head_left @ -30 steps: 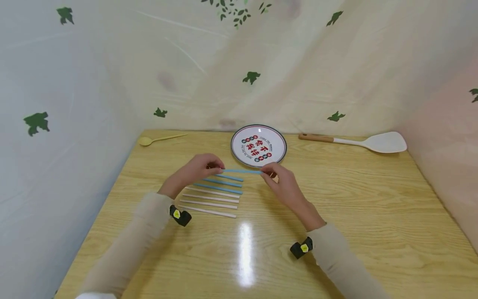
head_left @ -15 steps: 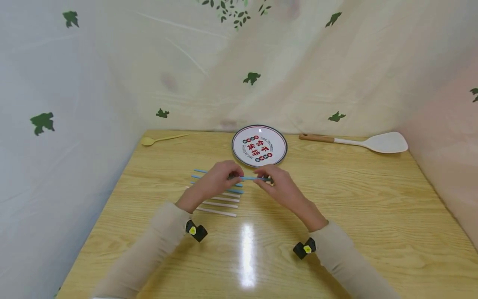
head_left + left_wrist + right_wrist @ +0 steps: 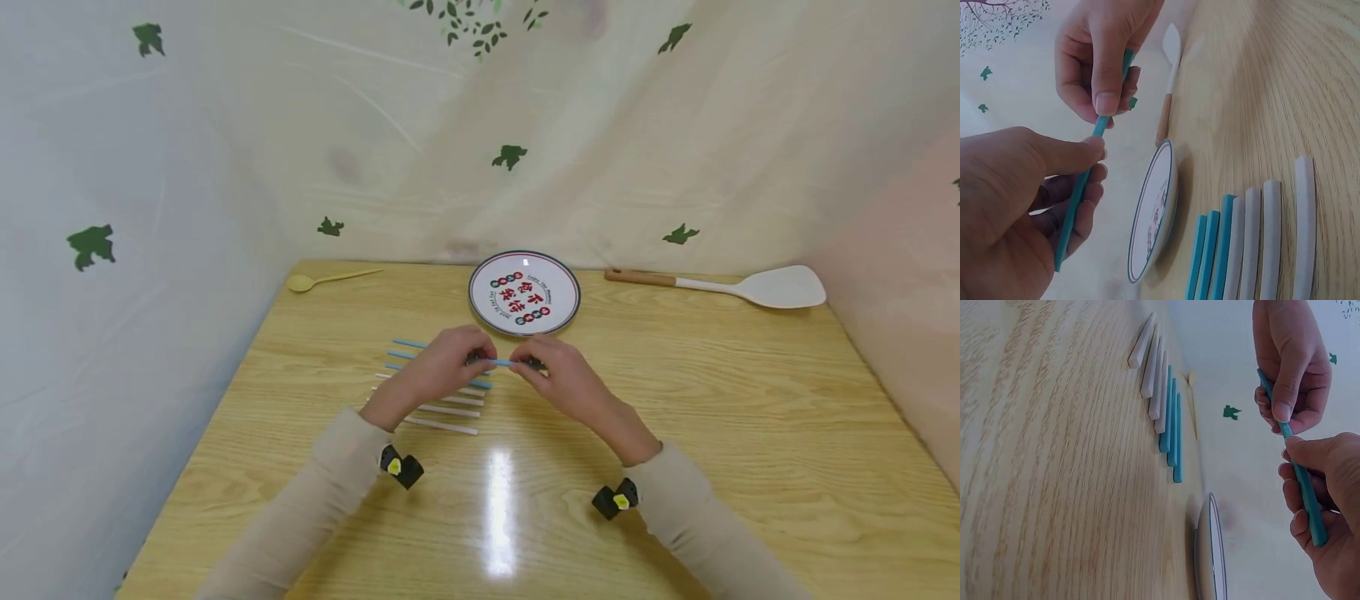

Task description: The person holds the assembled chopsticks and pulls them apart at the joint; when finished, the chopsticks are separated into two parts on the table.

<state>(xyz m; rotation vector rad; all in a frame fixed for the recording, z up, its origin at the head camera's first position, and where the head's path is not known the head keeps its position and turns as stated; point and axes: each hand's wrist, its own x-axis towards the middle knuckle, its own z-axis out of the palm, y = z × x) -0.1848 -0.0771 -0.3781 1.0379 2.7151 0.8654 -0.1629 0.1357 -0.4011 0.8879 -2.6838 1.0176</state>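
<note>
Left hand (image 3: 450,358) and right hand (image 3: 566,377) pinch blue stick (image 3: 1305,486) near side of plate (image 3: 564,282); grips closer than second ago, hold probably steadier.

Soft indoor light, white glare streak on the tabletop (image 3: 750,392).

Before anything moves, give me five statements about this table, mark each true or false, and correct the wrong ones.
1. The left hand and the right hand hold the same blue stick. True.
2. In the head view, the plate lies between the yellow spoon and the spatula. True.
3. The held stick lies across the plate. False: it is in both hands, apart from the plate.
4. Three other blue sticks and four pale sticks lie on the table. True.
5. The spatula is white all over. False: part of its handle is brown.
</note>
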